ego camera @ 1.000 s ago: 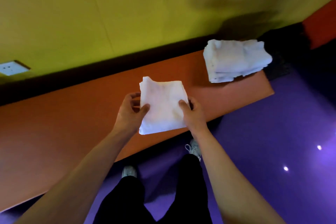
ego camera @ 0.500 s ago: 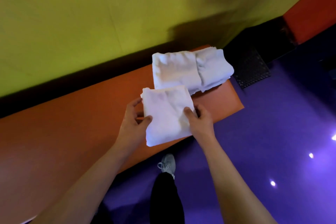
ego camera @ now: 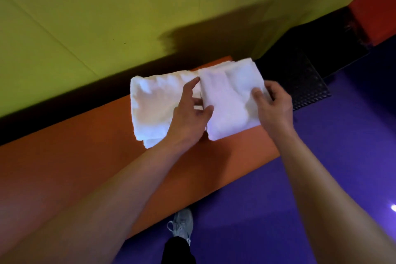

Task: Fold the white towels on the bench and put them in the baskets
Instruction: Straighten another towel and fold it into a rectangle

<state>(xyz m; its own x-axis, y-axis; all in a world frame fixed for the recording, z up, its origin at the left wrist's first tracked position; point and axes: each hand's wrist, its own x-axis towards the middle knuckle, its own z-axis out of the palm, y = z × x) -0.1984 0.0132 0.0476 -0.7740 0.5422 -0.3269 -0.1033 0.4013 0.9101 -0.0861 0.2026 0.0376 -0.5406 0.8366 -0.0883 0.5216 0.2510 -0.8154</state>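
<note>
A folded white towel (ego camera: 230,100) lies over the right half of a stack of folded white towels (ego camera: 152,105) at the right end of the orange bench (ego camera: 90,161). My left hand (ego camera: 188,118) grips the folded towel's left edge, thumb on top, fingers beneath. At its right edge my right hand (ego camera: 273,107) holds it the same way. No basket is in sight.
A yellow-green wall (ego camera: 128,17) runs behind the bench, with a dark strip at its foot. A black grid mat (ego camera: 308,83) lies on the purple floor (ego camera: 321,178) just past the bench end. My shoe (ego camera: 182,225) stands by the bench's front edge.
Both hands carried the folded towel to the right along the bench and brought it down onto the right part of the towel stack. My body stepped right with it.
</note>
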